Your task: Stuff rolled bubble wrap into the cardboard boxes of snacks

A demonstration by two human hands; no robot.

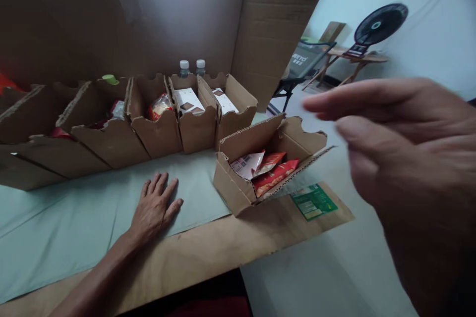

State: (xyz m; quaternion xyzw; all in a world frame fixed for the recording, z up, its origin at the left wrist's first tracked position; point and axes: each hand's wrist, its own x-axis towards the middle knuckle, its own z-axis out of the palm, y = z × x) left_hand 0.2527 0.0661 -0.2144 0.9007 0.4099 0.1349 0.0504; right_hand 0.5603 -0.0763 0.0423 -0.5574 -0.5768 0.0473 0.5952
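Observation:
My left hand (156, 204) lies flat on the pale green cloth (130, 183), fingers a little spread, holding nothing. My right hand (405, 148) is raised close to the camera at the right, somewhat blurred. Its forefinger stretches out with a gap to the thumb, and nothing shows between them. Left of it and lower, a cardboard box (238, 193) stands angled near the table's right end. Inside are several snack packets: a white packet (248, 164) and a red packet (277, 177) are plainest. Neither hand touches this box.
Several cardboard bins (158, 133) stand in a row along the back, some with packets or white boxes (189, 101). Two bottles (184, 68) show behind them. A tall cardboard panel (148, 20) rises at the back. A green label (314, 202) lies on the wooden table (208, 242). Beyond stands a fan (379, 25).

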